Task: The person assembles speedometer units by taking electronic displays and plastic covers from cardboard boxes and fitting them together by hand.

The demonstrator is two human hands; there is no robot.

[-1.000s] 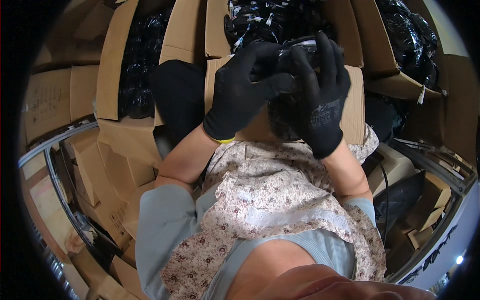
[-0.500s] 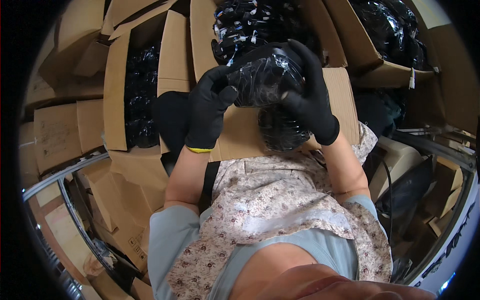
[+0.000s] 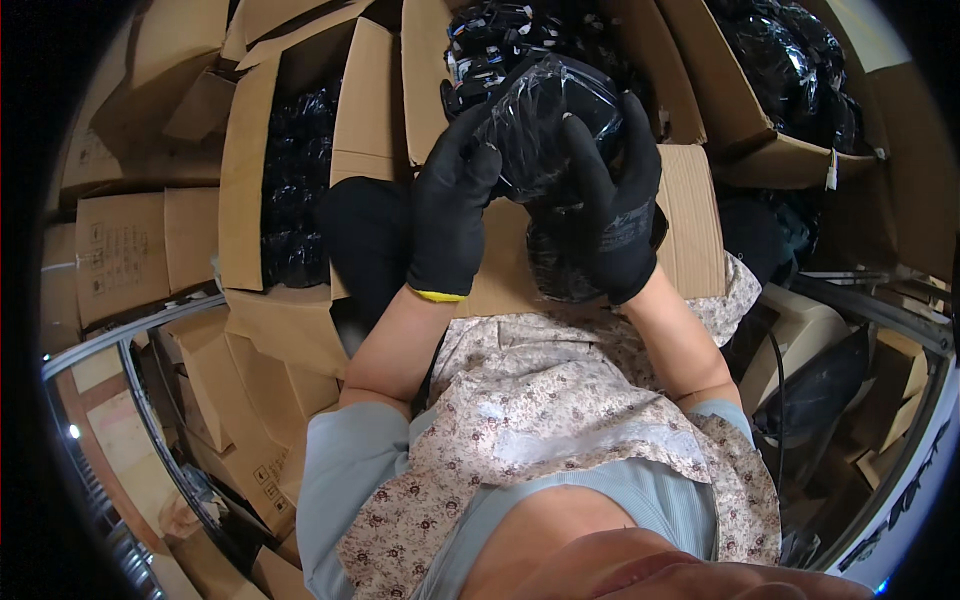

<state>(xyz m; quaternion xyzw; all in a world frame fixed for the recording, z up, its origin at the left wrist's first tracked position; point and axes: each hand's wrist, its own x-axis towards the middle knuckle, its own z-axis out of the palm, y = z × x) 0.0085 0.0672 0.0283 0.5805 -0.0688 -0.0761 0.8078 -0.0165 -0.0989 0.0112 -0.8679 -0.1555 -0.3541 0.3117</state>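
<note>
"One dark bundle (image 3: 540,125) in clear film: where is it exactly?"

"Raised between both hands, above a cardboard flap (image 3: 692,225)."

"How is it gripped?"

"The left hand (image 3: 455,190) clasps its left edge, thumb on the near side, most fingers tucked behind. The right hand (image 3: 617,195) pinches it too, thumb across the near face and fingers around the right side. I'd judge that holding both sides steadies something rounded and slick, and leaves its face turned toward the wearer."

"What's inside the film?"

"Hard to say; glare on the film and black gloves against black contents blur the outline."

"And below it?"

"A second wrapped bundle (image 3: 556,265) rests on the flap, partly covered by the right hand. The flap reaches the floral apron (image 3: 560,400), so it probably serves as a ledge close to the body."

"Farther out?"

"Straight ahead, the middle carton (image 3: 425,85) holds dark parts with white bits (image 3: 482,65). The left carton (image 3: 243,190) has wrapped packs (image 3: 290,200) in a column; the right carton (image 3: 820,165) holds more shiny wrapped ones. They seem ranged around the person for easy reach."
</note>
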